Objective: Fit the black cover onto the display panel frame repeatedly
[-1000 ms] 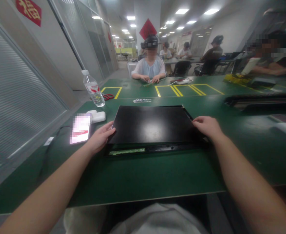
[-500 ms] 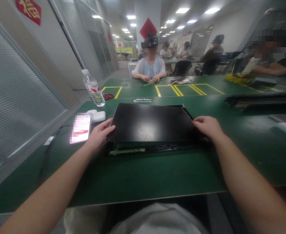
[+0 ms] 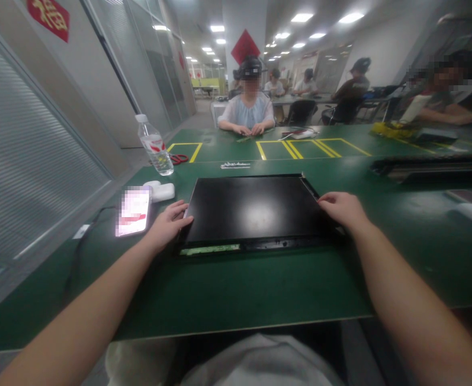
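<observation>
A flat black panel [image 3: 252, 209] lies in a dark frame on the green table [image 3: 239, 289], with a strip of green circuit board [image 3: 209, 250] showing along its near edge. My left hand [image 3: 166, 226] grips the panel's left edge, fingers curled onto its top. At the right edge my right hand [image 3: 342, 210] rests with fingers bent over the panel's side.
A lit phone [image 3: 133, 212] and a white case [image 3: 162, 191] lie left of the panel, with a water bottle [image 3: 154, 146] and red scissors [image 3: 178, 158] behind. A row of small parts [image 3: 234, 165] lies beyond the panel. Another dark frame [image 3: 432, 165] sits at right. People work at far tables.
The panel's left side, lifted half a second ago, has come back down flat into the frame. My left hand followed it down; my right hand stayed put.
</observation>
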`<state>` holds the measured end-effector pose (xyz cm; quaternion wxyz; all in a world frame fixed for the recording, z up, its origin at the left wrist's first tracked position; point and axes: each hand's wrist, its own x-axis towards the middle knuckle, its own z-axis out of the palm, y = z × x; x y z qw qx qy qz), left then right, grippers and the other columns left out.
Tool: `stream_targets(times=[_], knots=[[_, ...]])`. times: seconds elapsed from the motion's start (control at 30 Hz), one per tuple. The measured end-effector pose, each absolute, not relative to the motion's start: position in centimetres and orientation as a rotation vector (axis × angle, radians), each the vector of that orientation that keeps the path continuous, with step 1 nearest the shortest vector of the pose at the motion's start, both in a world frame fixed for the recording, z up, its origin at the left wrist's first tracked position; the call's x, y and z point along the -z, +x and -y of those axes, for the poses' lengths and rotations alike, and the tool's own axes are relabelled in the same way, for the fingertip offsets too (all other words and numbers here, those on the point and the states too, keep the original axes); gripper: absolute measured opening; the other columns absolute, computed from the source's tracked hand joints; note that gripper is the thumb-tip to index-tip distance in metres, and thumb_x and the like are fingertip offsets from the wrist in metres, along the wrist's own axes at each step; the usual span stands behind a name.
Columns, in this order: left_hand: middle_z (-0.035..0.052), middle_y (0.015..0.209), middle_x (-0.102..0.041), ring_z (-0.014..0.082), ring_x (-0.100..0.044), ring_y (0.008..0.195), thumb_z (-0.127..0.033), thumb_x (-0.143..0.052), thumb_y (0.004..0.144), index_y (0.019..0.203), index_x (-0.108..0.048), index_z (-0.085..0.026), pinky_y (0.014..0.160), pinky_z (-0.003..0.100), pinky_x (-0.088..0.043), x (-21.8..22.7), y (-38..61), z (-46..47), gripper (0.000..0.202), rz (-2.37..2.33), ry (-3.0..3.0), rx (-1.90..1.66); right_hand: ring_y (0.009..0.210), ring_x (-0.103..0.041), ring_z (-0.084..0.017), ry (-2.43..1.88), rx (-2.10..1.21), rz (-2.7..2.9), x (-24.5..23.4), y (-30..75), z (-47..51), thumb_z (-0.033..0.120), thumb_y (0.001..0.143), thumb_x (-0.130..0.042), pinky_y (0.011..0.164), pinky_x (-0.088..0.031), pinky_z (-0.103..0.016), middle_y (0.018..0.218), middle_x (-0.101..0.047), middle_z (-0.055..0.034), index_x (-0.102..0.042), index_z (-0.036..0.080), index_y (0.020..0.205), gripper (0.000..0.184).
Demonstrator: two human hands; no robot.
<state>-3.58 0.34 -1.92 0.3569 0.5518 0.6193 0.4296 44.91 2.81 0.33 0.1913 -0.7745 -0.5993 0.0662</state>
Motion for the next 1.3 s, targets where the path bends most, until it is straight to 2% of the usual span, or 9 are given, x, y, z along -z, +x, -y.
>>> stream_targets(times=[0.13,0.33,0.5,0.8,1.1,1.3], knots=[[0.0176,0.172,-0.045,0.0440,-0.044,0.156,-0.044,-0.087,0.065,0.120,-0.082,-0.017,0.129,0.055,-0.034,1.98,-3.56,-0.34,0.062,-1.576,1.425,-1.121,0.089,-0.074,-0.029,-2.173,-0.177,1.684,-0.48,44.80,-2.73,0.030,0.085,-0.064,0.077,-0.055,-0.035,0.093,-0.081,-0.0099,-0.087,0.022,0.096,0.027],[0.0153,0.175,-0.042,0.0453,-0.041,0.157,-0.050,-0.089,0.064,0.122,-0.083,-0.018,0.125,0.054,-0.042,2.10,-3.57,-0.41,0.066,-1.513,1.424,-1.200,0.092,-0.074,-0.030,-2.190,-0.184,1.700,-0.46,44.95,-2.80,0.031,0.087,-0.062,0.078,-0.054,-0.036,0.095,-0.082,-0.0104,-0.087,0.022,0.099,0.030],[0.0156,0.175,-0.041,0.0457,-0.045,0.155,-0.050,-0.089,0.064,0.121,-0.082,-0.018,0.123,0.055,-0.044,2.09,-3.61,-0.44,0.065,-1.524,1.426,-1.166,0.090,-0.074,-0.029,-2.192,-0.171,1.686,-0.31,44.97,-2.80,0.033,0.085,-0.062,0.077,-0.055,-0.036,0.092,-0.081,-0.0101,-0.087,0.022,0.099,0.030],[0.0179,0.175,-0.040,0.0446,-0.048,0.153,-0.049,-0.087,0.064,0.124,-0.080,-0.015,0.127,0.055,-0.039,1.74,-3.34,-0.26,0.069,-1.524,1.421,-1.122,0.091,-0.074,-0.029,-2.184,-0.175,1.689,-0.36,45.06,-2.89,0.033,0.084,-0.063,0.080,-0.056,-0.036,0.093,-0.081,-0.0104,-0.087,0.022,0.099,0.030],[0.0180,0.168,-0.049,0.0440,-0.050,0.151,-0.044,-0.088,0.065,0.115,-0.083,-0.017,0.126,0.055,-0.040,2.11,-3.52,-0.55,0.057,-1.592,1.453,-1.073,0.089,-0.074,-0.028,-2.153,-0.163,1.681,-0.09,45.18,-2.89,0.031,0.083,-0.065,0.079,-0.056,-0.036,0.092,-0.081,-0.0092,-0.087,0.023,0.095,0.026],[0.0174,0.167,-0.051,0.0442,-0.050,0.151,-0.045,-0.091,0.061,0.109,-0.084,-0.018,0.129,0.055,-0.035,2.36,-3.63,-0.78,0.055,-1.595,1.450,-1.069,0.090,-0.074,-0.029,-2.168,-0.164,1.695,-0.12,45.12,-2.88,0.031,0.085,-0.063,0.079,-0.056,-0.036,0.090,-0.081,-0.0091,-0.087,0.023,0.096,0.027]])
